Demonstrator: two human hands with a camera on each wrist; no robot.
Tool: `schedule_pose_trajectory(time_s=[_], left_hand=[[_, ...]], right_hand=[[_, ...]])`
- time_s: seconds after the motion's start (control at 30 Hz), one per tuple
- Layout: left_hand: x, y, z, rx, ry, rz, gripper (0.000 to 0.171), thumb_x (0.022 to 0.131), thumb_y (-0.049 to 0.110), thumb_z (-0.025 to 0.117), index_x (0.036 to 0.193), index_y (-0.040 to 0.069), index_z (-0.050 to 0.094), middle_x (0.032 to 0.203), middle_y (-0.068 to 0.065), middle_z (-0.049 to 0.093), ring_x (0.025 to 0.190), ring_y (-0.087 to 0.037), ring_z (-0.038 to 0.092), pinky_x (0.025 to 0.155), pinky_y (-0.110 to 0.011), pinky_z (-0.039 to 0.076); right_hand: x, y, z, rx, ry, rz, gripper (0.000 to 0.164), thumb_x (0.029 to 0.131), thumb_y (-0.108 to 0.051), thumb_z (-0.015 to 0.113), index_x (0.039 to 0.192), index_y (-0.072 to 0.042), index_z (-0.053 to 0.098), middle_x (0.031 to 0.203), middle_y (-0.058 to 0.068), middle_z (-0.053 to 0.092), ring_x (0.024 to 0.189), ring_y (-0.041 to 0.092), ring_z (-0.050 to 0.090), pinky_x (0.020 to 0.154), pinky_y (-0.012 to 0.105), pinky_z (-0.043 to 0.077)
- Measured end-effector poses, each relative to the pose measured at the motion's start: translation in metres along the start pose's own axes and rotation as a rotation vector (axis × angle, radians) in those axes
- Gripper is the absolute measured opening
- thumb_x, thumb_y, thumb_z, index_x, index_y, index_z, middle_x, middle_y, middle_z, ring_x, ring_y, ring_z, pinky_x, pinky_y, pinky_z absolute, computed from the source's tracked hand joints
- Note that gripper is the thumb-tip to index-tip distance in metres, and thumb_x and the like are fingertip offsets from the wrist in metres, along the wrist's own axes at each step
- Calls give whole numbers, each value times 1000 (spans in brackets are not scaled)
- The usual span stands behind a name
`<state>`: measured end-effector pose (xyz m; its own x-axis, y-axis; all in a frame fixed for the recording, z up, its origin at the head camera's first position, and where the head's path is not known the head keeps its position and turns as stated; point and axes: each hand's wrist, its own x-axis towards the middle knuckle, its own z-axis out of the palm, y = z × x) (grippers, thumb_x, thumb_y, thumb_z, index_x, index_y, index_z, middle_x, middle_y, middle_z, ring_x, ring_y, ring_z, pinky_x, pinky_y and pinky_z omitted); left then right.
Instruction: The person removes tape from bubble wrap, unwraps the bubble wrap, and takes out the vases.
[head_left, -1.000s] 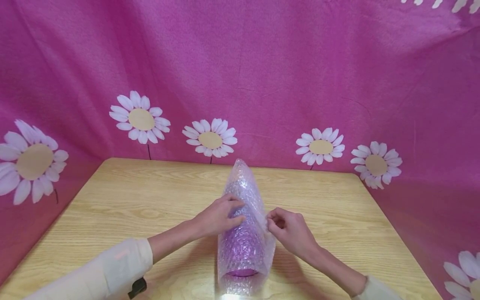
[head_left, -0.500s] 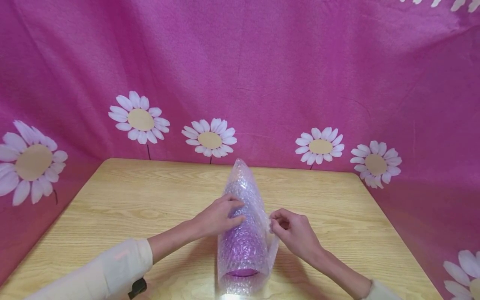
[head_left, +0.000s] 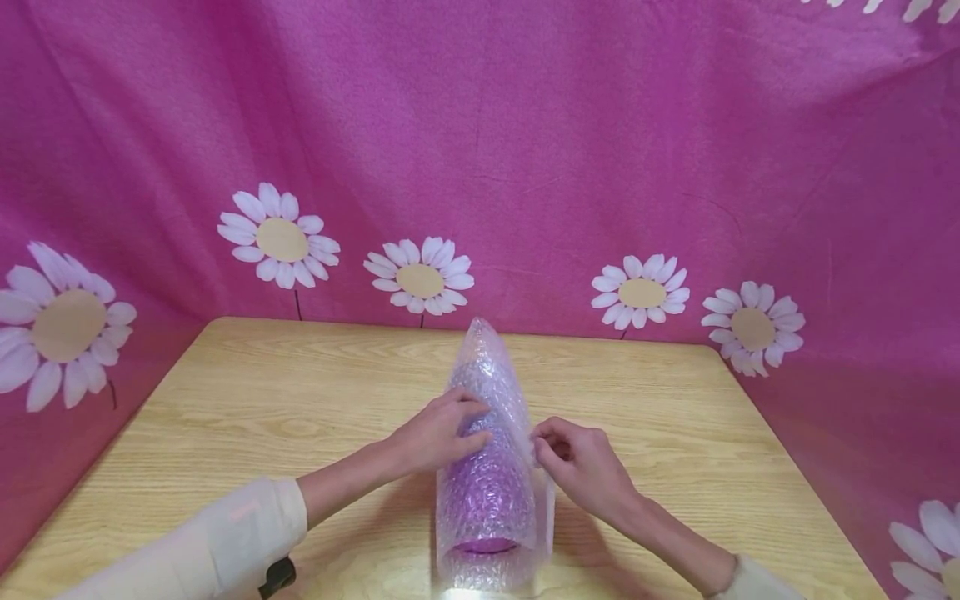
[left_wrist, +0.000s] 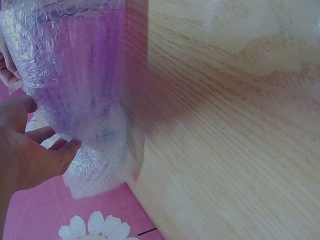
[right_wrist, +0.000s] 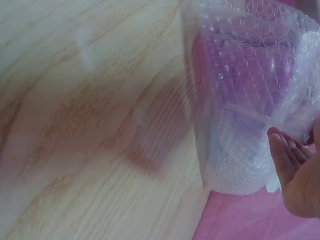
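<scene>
Left hand (head_left: 438, 429): spread over the left side of the bubble wrap (head_left: 482, 367), touching; probably placed there for steadiness.
Right hand (head_left: 592, 467): pinching the bubble wrap at its right-hand edge, thumb against fingers; likely for control of the loose layer.
Purple thing (head_left: 486, 546): inside the bubble wrap, visible at the near end; cannot tell exact kind.
Lie: lengthwise at mid-table (head_left: 315, 375), perhaps for equal reach from both sides.
Edges: close to the back edge and pink cloth (head_left: 540, 167) at the far tip.
Room: wide left and right, tight beyond the tip.
</scene>
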<state>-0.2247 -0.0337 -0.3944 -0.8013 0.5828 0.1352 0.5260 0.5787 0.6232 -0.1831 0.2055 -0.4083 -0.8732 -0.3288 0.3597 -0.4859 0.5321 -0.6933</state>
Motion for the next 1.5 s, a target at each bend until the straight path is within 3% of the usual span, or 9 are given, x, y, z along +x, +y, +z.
schedule_pose_trajectory(time_s=[0.53, 1.0, 1.17, 1.5], left_hand=[[1, 1, 1, 15, 13, 20, 45, 94, 18, 67, 131, -7, 61, 129, -19, 57, 120, -31, 57, 101, -42, 48], [3, 3, 1, 13, -8, 1, 45, 95, 19, 67, 132, -6, 60, 131, -18, 57, 121, -30, 56, 102, -43, 47], [3, 4, 1, 22, 5, 18, 44, 95, 18, 67, 131, -6, 61, 129, -18, 58, 120, -30, 56, 102, -43, 47], [4, 2, 1, 51, 8, 36, 44, 95, 18, 67, 130, -7, 61, 128, -20, 59, 121, -31, 56, 103, -43, 46]], right_hand=[[14, -9, -1, -124, -3, -73, 14, 89, -2, 58, 93, -7, 71, 70, -15, 60, 60, 0, 56, 53, 22, 50], [42, -17, -1, -193, -7, -91, 6, 90, -5, 67, 95, -4, 71, 78, -4, 70, 71, 7, 66, 65, 24, 57], [55, -19, 1, -223, -28, -92, 14, 87, -7, 73, 99, -1, 69, 83, 3, 72, 76, 13, 70, 66, 25, 58], [76, -15, 7, -278, -27, -78, 18, 88, -10, 74, 101, 1, 68, 88, 7, 72, 79, 18, 70, 69, 32, 59]])
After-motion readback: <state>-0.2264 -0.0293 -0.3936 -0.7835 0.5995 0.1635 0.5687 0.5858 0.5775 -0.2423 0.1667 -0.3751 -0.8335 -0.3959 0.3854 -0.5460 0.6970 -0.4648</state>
